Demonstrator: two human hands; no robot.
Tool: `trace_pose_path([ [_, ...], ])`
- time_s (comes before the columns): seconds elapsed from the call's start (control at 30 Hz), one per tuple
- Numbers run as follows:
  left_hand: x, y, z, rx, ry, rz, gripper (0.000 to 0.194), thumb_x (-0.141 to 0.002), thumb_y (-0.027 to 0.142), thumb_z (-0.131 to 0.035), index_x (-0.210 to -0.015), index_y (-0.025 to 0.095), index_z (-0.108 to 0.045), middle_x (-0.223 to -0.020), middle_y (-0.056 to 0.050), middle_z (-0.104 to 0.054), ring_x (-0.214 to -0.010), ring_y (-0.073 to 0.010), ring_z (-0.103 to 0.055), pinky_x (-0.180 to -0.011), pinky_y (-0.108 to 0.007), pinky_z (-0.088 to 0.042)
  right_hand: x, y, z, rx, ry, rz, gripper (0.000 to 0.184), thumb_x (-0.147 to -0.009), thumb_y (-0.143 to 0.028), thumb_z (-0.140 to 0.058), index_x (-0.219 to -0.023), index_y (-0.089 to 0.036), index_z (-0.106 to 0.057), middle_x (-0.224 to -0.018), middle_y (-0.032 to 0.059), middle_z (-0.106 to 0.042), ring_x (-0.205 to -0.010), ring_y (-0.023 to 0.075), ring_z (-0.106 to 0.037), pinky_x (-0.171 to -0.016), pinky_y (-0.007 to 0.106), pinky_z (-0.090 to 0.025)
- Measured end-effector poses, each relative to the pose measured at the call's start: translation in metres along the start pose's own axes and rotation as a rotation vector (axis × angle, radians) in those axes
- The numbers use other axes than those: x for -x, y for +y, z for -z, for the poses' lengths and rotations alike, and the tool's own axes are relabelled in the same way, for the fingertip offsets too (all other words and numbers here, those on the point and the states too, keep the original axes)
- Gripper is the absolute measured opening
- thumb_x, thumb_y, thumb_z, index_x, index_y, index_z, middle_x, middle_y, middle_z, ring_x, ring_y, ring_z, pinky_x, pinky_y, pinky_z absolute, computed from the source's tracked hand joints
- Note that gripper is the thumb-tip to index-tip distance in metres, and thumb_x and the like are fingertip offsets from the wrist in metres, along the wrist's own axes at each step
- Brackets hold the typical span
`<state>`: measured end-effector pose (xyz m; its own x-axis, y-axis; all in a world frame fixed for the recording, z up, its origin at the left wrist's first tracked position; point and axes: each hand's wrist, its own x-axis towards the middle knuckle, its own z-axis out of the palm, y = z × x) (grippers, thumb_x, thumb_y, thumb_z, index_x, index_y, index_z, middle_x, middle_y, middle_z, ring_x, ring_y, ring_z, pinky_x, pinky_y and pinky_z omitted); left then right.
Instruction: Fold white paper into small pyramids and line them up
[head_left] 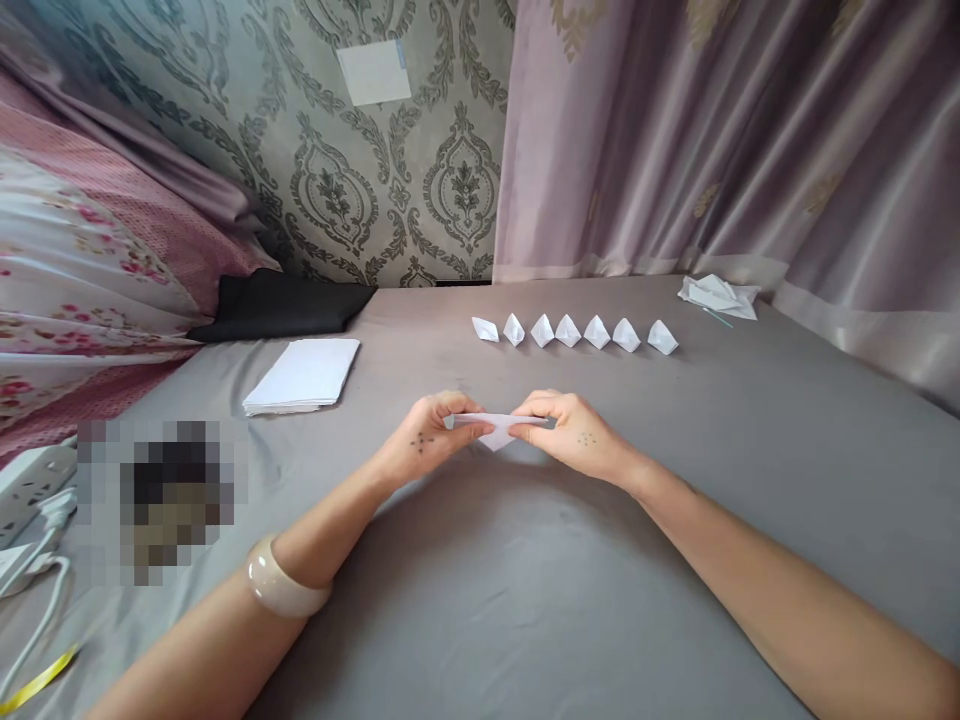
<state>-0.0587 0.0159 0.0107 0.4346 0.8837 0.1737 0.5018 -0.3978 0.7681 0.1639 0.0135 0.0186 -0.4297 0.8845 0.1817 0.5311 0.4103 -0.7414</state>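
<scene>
A folded sheet of white paper point(496, 434) is held level between my two hands, its lower part coming down to a point. My left hand point(442, 432) pinches its left side, thumb in front and fingers behind. On the right side my right hand point(559, 430) grips it the same way. Beyond the hands, several small folded white paper shapes point(568, 331) stand in a row on the grey cloth point(480, 590). A stack of white paper point(304, 375) lies to the left of my hands.
At the back right is a pile of folded white paper point(718, 296) with a thin bluish stick point(718, 317) beside it. A black cloth point(285, 303) lies at the back left. A power strip point(34, 490) with cords and a yellow strip point(39, 682) are at the left edge.
</scene>
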Motion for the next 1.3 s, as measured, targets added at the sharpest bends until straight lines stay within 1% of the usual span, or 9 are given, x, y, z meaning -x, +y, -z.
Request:
trace_pose_path([
  [0.07,0.003,0.002,0.000,-0.293,0.165,-0.168,0.022,-0.091,0.037,-0.053,-0.087,0.020,-0.066,-0.088,-0.004,-0.067,-0.083,-0.0177,-0.054,-0.077,-0.032,-0.039,0.001,0.000,-0.003,0.226,0.177,0.173,0.018,-0.087,-0.022,-0.055,-0.083,-0.024,-0.072,-0.085,0.0004,-0.068,-0.083,0.0162,-0.055,-0.084,0.033,-0.036],
  [0.13,0.005,0.001,-0.003,-0.575,0.213,-0.291,0.023,-0.095,0.031,-0.046,-0.089,0.021,-0.065,-0.093,-0.006,-0.068,-0.085,-0.0188,-0.052,-0.077,-0.034,-0.037,0.002,0.004,-0.009,0.486,0.279,0.332,0.025,-0.091,-0.015,-0.048,-0.086,-0.023,-0.071,-0.084,0.0016,-0.068,-0.083,0.0165,-0.052,-0.086,0.034,-0.032],
  [0.23,0.004,-0.005,-0.008,-0.873,0.127,-0.381,0.030,-0.097,0.020,-0.035,-0.086,0.019,-0.063,-0.093,-0.007,-0.067,-0.082,-0.0195,-0.049,-0.074,-0.034,-0.034,0.003,0.015,-0.020,0.772,0.249,0.466,0.033,-0.094,-0.009,-0.039,-0.083,-0.021,-0.069,-0.083,0.0029,-0.066,-0.081,0.0167,-0.048,-0.085,0.034,-0.030],
  [0.37,0.000,-0.011,-0.015,-1.013,-0.006,-0.401,0.033,-0.097,0.015,-0.032,-0.080,0.018,-0.060,-0.087,-0.008,-0.063,-0.082,-0.0208,-0.048,-0.075,-0.035,-0.033,0.004,0.022,-0.030,0.885,0.147,0.454,0.035,-0.091,-0.004,-0.039,-0.078,-0.019,-0.066,-0.079,0.0041,-0.064,-0.078,0.0175,-0.046,-0.086,0.034,-0.030],
  [0.67,0.014,-0.008,-0.018,-0.919,-0.082,-0.281,0.031,-0.096,0.018,-0.034,-0.091,0.018,-0.065,-0.091,-0.008,-0.065,-0.084,-0.0208,-0.053,-0.078,-0.037,-0.036,0.022,0.015,-0.028,0.700,0.068,0.247,0.024,-0.094,-0.015,-0.047,-0.092,-0.020,-0.071,-0.092,0.0046,-0.066,-0.082,0.0162,-0.054,-0.077,0.031,-0.037],
  [0.9,0.011,-0.018,-0.014,-0.440,0.067,0.080,0.023,-0.089,0.034,-0.053,-0.085,0.020,-0.071,-0.096,-0.007,-0.066,-0.092,-0.0219,-0.055,-0.080,-0.034,-0.046,0.020,0.014,-0.024,0.371,0.108,-0.096,0.022,-0.091,-0.029,-0.055,-0.078,-0.024,-0.072,-0.090,0.0021,-0.065,-0.086,0.0168,-0.058,-0.069,0.028,-0.044],
  [1.0,0.007,-0.022,-0.013,-0.316,0.089,0.190,0.025,-0.085,0.040,-0.058,-0.084,0.019,-0.072,-0.096,-0.008,-0.065,-0.093,-0.0224,-0.057,-0.081,-0.035,-0.047,0.017,0.016,-0.020,0.218,0.109,-0.196,0.025,-0.089,-0.034,-0.054,-0.075,-0.024,-0.073,-0.092,0.0014,-0.065,-0.078,0.0148,-0.059,-0.068,0.028,-0.044],
  [1.1,0.004,-0.025,-0.012,-0.282,0.096,0.217,0.030,-0.083,0.045,-0.058,-0.081,0.018,-0.071,-0.094,-0.008,-0.064,-0.090,-0.0219,-0.057,-0.080,-0.035,-0.048,0.013,0.018,-0.019,0.143,0.126,-0.247,0.027,-0.087,-0.038,-0.054,-0.074,-0.024,-0.074,-0.092,0.0022,-0.064,-0.069,0.0135,-0.058,-0.065,0.029,-0.044],
  [1.3,0.001,-0.027,-0.010,-0.259,0.090,0.253,0.032,-0.083,0.045,-0.057,-0.074,0.016,-0.068,-0.087,-0.006,-0.062,-0.080,-0.0187,-0.057,-0.070,-0.030,-0.045,0.005,0.025,-0.022,0.090,0.140,-0.295,0.027,-0.082,-0.040,-0.058,-0.067,-0.022,-0.072,-0.095,0.0040,-0.064,-0.072,0.0153,-0.059,-0.066,0.030,-0.043],
])
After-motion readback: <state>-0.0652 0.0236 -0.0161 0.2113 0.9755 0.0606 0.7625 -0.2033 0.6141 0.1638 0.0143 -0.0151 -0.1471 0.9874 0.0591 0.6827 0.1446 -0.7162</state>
